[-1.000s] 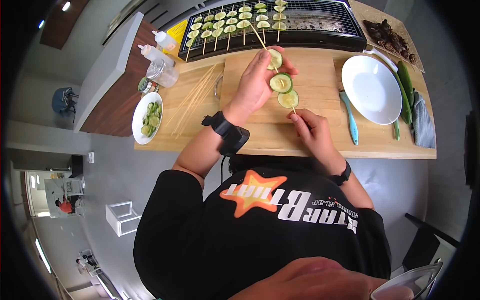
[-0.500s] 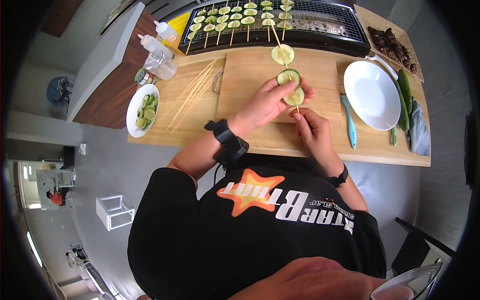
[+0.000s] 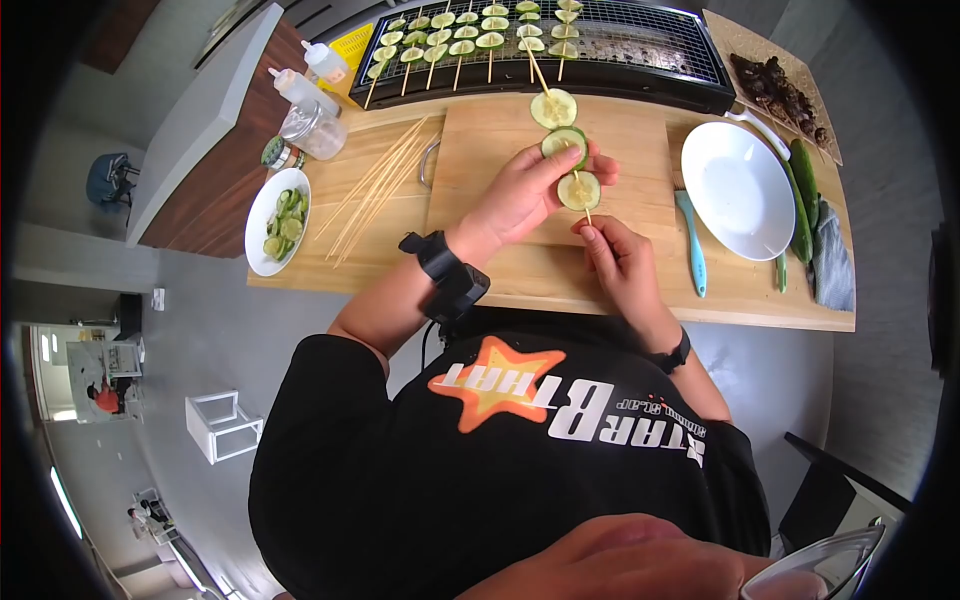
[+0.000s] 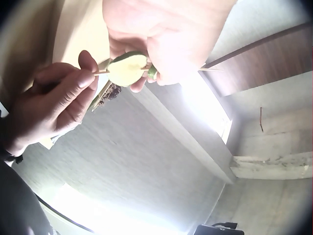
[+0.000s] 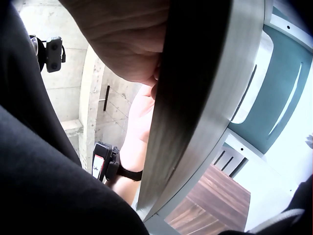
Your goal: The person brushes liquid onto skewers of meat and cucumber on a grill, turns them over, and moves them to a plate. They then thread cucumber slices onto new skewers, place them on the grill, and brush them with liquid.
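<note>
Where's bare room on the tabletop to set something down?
Free: the cutting board left of the left hand, and its strip between that hand and the blue brush; also the table between loose skewers and left forearm. Crowded: far right, with white bowl, cucumbers and cloth; far left, slice bowl and jar.

Both of the person's arms reach forward from the torso [image 3: 560,450], bent at the elbow. The left forearm [image 3: 385,292] slants forward and inward, with the elbow held out to the side. The left grip [image 3: 535,190] is farther forward than the right grip [image 3: 622,258] and a little to its left, the two near each other but apart. The left thumb [image 3: 562,164] presses in, its fingers showing on the opposite side. The right thumb [image 3: 597,247] and forefinger pinch together. The right forearm [image 3: 704,388] lies close to the body, leading forward and inward.
</note>
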Demonstrator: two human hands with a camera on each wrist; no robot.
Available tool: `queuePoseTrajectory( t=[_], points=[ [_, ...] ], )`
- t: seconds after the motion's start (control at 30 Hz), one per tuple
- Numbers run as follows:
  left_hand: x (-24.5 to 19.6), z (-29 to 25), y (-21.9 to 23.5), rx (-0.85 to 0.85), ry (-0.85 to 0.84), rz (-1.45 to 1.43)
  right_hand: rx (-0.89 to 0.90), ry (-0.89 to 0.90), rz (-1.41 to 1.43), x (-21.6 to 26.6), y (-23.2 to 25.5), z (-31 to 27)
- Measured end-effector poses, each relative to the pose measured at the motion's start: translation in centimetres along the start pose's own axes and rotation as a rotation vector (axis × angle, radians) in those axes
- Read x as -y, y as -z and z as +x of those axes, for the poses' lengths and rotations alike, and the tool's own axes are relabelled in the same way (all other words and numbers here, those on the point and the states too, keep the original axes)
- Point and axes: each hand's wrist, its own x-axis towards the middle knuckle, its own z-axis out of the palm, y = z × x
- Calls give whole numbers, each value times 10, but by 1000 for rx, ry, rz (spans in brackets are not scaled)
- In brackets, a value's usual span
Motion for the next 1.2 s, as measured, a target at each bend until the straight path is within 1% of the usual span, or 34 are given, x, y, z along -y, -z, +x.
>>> queuePoseTrajectory(
  t=[0.13, 0.33, 0.43, 0.83, 0.93, 1.03, 1.07, 1.1, 1.17, 1.2],
  points=[
    [4, -4, 1, 33, 31, 35, -9, -14, 31, 0, 0, 0],
    [4, -3, 3, 59, 35, 26, -8, -11, 48, 0, -1, 1],
    [-4, -1, 0, 10, -70, -34, 16, -13, 18, 0, 0, 0],
    [4, -1, 10, 33, -81, 65, 27, -13, -8, -2, -1, 1],
    [1, -4, 8, 1, -69, 75, 12, -28, -23, -1, -1, 0],
    [-3, -10, 17, -112, -110, 314, -7, -54, -36, 1, -1, -1],
    [-12, -15, 15, -112, -209, 404, -5, -63, -35, 3, -2, -1],
    [-20, -22, 22, -118, -226, 501, -11, -75, -31, 5, -2, -1],
    [-39, -34, 38, -120, -246, 690, -32, -37, -50, 2, -4, -2],
    [-50, -42, 42, -178, -231, 783, -17, -22, -49, 3, -4, -2]
  ],
)
